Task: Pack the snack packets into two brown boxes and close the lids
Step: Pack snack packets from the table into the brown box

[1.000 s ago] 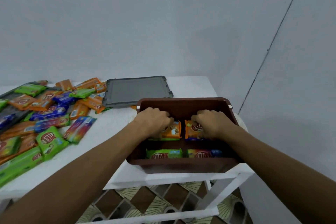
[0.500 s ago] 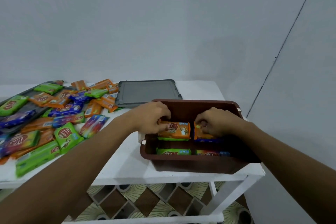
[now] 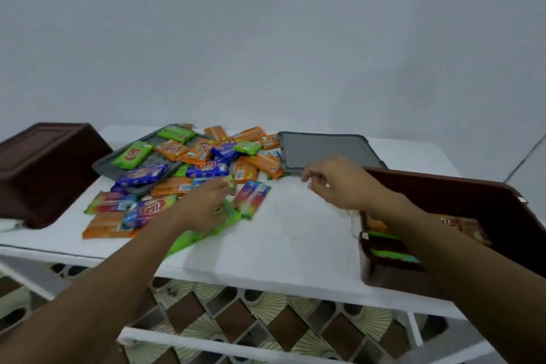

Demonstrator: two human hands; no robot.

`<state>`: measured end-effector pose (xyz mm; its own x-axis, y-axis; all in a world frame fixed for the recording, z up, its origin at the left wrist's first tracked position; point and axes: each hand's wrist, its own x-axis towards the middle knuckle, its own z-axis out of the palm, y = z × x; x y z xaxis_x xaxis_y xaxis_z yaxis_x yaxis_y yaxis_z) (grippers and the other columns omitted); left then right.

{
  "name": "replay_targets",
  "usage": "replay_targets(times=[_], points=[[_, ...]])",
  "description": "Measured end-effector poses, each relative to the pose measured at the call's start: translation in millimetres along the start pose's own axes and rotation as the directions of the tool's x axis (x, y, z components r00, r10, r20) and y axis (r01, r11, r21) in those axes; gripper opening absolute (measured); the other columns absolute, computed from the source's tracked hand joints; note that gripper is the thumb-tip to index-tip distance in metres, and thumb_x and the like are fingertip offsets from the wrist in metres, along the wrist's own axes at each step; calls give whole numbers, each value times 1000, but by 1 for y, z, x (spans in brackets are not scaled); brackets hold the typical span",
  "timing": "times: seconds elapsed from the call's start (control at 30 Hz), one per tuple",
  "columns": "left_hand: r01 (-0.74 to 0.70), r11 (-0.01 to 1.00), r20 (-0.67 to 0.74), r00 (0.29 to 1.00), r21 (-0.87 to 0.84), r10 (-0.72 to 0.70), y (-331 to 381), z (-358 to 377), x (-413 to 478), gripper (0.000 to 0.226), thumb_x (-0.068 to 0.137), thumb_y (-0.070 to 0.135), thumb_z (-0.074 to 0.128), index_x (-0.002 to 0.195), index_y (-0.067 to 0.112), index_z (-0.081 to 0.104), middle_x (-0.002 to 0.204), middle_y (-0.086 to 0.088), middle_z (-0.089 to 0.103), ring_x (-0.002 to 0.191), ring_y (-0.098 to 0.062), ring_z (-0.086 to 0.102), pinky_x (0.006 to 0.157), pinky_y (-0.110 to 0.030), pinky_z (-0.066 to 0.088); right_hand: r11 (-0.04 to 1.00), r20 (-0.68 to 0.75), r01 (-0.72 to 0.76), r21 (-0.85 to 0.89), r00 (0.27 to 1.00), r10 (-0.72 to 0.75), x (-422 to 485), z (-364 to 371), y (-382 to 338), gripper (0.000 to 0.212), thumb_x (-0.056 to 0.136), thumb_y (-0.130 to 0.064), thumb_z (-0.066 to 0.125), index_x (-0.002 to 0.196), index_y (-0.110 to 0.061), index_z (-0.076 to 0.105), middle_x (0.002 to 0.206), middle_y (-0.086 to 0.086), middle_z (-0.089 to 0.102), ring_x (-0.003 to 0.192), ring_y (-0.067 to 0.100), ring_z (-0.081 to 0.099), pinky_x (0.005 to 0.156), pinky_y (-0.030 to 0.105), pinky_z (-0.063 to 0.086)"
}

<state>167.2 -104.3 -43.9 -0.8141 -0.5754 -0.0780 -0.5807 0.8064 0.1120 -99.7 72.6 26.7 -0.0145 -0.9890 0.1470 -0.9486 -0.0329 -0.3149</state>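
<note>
On the table [image 3: 295, 233], your packets [image 3: 189, 156] lie in a loose heap left of centre, some spilling over the left lid [image 3: 106, 167]; that heap is the stock you draw from. Your left hand [image 3: 204, 207] lies palm down on the heap's near edge, over a green packet [image 3: 192, 238]. Blur hides its fingertips, so I cannot tell whether it grips one or only touches. Your right hand [image 3: 334, 183] hangs above bare table between the heap and the right box [image 3: 461, 198], fingers loosely curled and holding nothing. That box sits uncovered at the table's right end, so you can drop packets straight in. Orange and green ones already show inside. The right lid [image 3: 325, 151] waits flat just behind it, handy for closing. The left box [image 3: 44, 162] stands apart at the far left. Your packets are flat, glossy oblongs in orange, green and blue with a red logo, and they likely slide easily.
</note>
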Motion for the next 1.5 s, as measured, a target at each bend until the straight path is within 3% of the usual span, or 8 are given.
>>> replay_targets(times=[0.23, 0.33, 0.53, 0.87, 1.03, 1.2, 1.4, 1.5], points=[[-59, 998, -32, 998, -16, 59, -41, 29, -18, 97, 74, 69, 65, 151, 26, 25, 158, 1, 23, 139, -24, 29, 113, -44, 28, 978, 279, -11, -210, 958, 70, 57, 109, -53, 67, 95, -29, 54, 152, -27, 20, 161, -5, 16, 144, 22, 21, 108, 46, 35], [-96, 995, -22, 995, -27, 96, -47, 30, -12, 93, 78, 63, 64, 153, 28, 21, 160, 6, 19, 141, -26, 23, 113, -51, 28, 976, 260, -18, -216, 963, 75, 48, 146, -51, 68, 97, -45, 42, 155, -27, 10, 163, -7, 8, 147, 20, 13, 110, 46, 29], [-138, 989, -54, 989, -48, 135, -57, 31, 0, 87, 75, 68, 61, 146, 26, 33, 143, 4, 47, 122, -18, 35, 96, -43, 44, 925, 31, -155, -346, 984, 176, 35, 158, -43, 75, 77, -78, 42, 132, -27, 44, 145, 1, 36, 131, 23, 31, 105, 47, 31], [-54, 953, 194, 974, -297, 116, -74, 19, 15, 90, 75, 43, 77, 149, 34, 27, 152, -3, 29, 139, -24, 28, 106, -42, 40, 931, 42, -99, -351, 992, 121, 42, 138, -61, 45, 98, -32, 43, 142, -31, 34, 127, 15, 57, 101, 33, 59, 78, 40, 53], [-175, 979, 232, 953, -104, 195, -67, 13, 25, 81, 80, 19, 67, 150, 31, 28, 158, 3, 27, 146, -32, 5, 113, -58, 18, 915, -116, -399, 64, 907, 404, 44, 110, -59, 15, 93, -34, 50, 108, -31, 50, 96, 3, 65, 73, 14, 57, 57, 23, 40], [-262, 962, 190, 951, 79, 243, -62, 11, 36, 84, 74, 43, 71, 147, 24, 34, 149, -2, 30, 135, -26, 22, 111, -51, 21, 603, -39, -569, 559, 709, 705, 47, 78, -52, 30, 84, -20, 73, 97, -27, 47, 110, 5, 56, 91, 26, 67, 52, 27, 58], [-248, 965, 23, 968, -81, 250, -42, 12, 45, 47, 73, 36, 69, 108, 34, 38, 103, 8, 48, 87, -14, 49, 63, -23, 37, 650, 22, -559, 515, 767, 642, 38, 28, -43, 31, 80, -25, 76, 90, -24, 47, 93, 1, 65, 77, 16, 70, 55, 25, 56], [-217, 966, 54, 973, -142, 226, -24, 4, 52, 45, 83, 31, 65, 122, 28, 44, 114, 4, 53, 93, -15, 53, 67, -27, 43, 651, 54, -514, 558, 806, 590, 21, -3, -35, 33, 79, -19, 77, 104, -29, 58, 99, 0, 65, 81, 16, 71, 62, 27, 58]])
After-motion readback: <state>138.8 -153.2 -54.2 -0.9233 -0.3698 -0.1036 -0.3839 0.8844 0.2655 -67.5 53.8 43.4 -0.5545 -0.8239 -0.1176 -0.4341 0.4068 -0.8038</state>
